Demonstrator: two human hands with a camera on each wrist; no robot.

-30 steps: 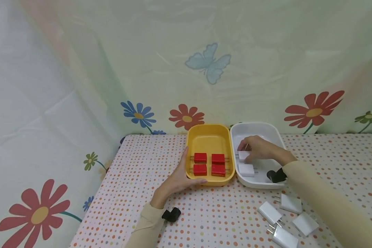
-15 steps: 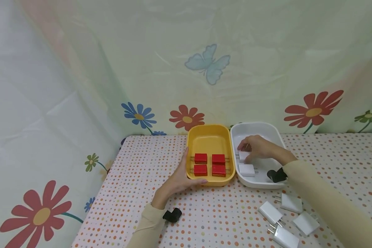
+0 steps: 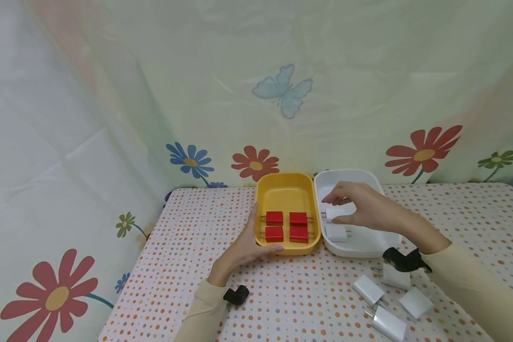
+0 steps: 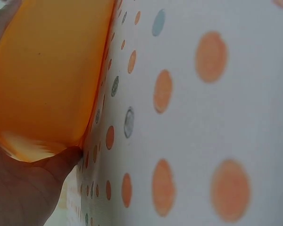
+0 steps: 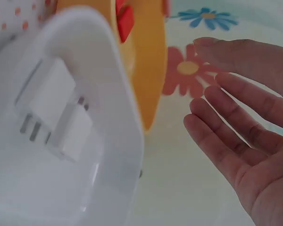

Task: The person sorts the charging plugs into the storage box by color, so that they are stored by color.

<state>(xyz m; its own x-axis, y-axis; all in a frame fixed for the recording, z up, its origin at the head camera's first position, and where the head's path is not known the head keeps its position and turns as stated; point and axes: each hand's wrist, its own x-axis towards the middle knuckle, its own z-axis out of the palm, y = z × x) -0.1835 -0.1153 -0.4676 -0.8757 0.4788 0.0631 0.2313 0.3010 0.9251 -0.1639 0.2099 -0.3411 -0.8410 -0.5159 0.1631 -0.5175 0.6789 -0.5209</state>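
My left hand (image 3: 242, 247) holds the near-left corner of the yellow tray (image 3: 283, 181), fingers along its left side and thumb at the front. In the left wrist view, the thumb presses low on the tray's orange-yellow wall (image 4: 52, 70). My right hand (image 3: 367, 206) hovers over the white tray (image 3: 369, 244), fingers spread and holding nothing. Below it in that tray lie two white charger plugs, the farther charger plug (image 3: 332, 214) partly hidden by the hand and the nearer charger plug (image 3: 336, 233) in front. The right wrist view shows both beside the bare palm (image 5: 273, 183).
Several red charger plugs (image 3: 298, 219) lie in the near half of the yellow tray. Several white charger plugs (image 3: 389, 324) lie loose on the dotted tablecloth (image 3: 308, 304), front right. The trays stand side by side near the back curtain (image 3: 188, 95).
My right hand has let go of the farther white charger plug, opened its fingers and lifted away, its wrist moving right. My left hand stays at the yellow tray.
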